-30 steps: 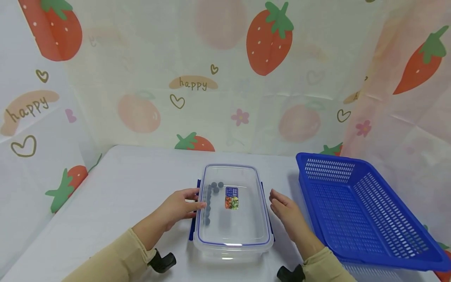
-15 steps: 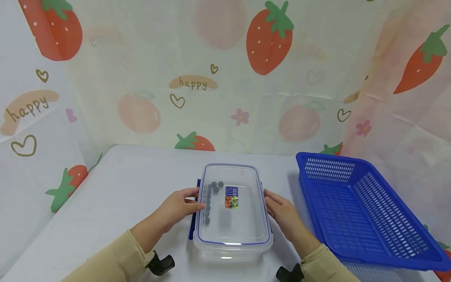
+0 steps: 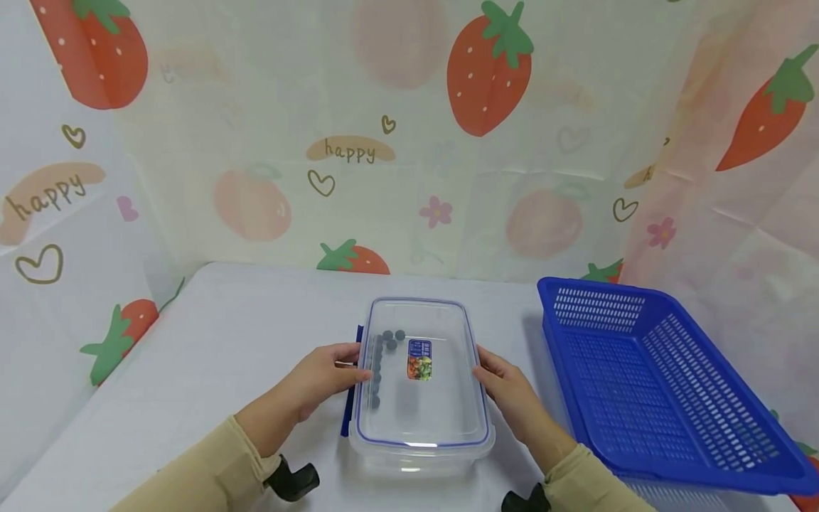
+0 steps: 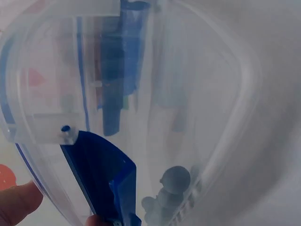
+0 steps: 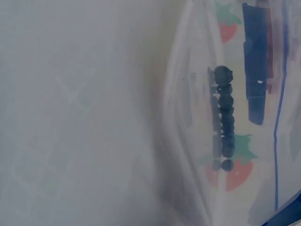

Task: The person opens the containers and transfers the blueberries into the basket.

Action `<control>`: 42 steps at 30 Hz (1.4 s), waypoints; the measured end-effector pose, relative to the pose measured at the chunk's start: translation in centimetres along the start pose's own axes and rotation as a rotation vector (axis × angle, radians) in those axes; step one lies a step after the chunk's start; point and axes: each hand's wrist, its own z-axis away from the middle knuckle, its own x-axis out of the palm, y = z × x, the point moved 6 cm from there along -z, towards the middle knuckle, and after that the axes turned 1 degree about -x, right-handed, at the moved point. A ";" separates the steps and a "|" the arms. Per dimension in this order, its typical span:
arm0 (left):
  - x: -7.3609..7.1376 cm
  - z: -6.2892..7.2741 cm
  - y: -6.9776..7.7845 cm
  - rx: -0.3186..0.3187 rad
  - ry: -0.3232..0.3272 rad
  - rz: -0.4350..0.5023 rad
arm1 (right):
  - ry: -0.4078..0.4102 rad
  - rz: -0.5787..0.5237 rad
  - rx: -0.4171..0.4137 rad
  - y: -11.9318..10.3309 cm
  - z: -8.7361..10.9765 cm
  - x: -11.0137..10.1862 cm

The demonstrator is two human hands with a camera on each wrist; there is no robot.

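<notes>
A clear lidded food container (image 3: 422,419) with a blue seal stands on the white tabletop. Inside it, several dark round balls (image 3: 376,370) lie mostly along its left wall; they also show through the plastic in the right wrist view as a row of balls (image 5: 225,113). My left hand (image 3: 313,380) grips the left side, thumb on the lid's edge. A blue latch (image 4: 103,174) stands out from the wall in the left wrist view, a fingertip (image 4: 96,220) at its lower end. My right hand (image 3: 512,391) holds the right edge, thumb on the rim; its lower fingers are hidden.
A blue perforated plastic basket (image 3: 672,398) stands to the right of the container, close to my right forearm. The white tabletop (image 3: 269,306) ends at a strawberry-printed cloth (image 3: 409,213) behind. Black wrist mounts (image 3: 293,480) stick out below the sleeves.
My right hand has moved left from beside the container to its right edge, and its thumb now rests on the rim. The left hand stays on the left side. The container has shifted very slightly left.
</notes>
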 end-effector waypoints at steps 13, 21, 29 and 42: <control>0.1 -0.2 -0.3 -0.005 -0.013 0.056 | -0.015 0.017 -0.014 -0.1 0.2 0.2; 0.1 0.0 -0.1 0.020 -0.051 0.086 | -0.010 0.017 -0.015 0.2 0.4 0.1; 0.2 -0.2 -0.3 0.030 -0.055 0.116 | 0.000 0.019 -0.039 0.2 0.4 0.3; 0.2 -0.1 -0.1 0.030 -0.055 0.133 | -0.015 0.024 -0.069 0.4 0.4 0.4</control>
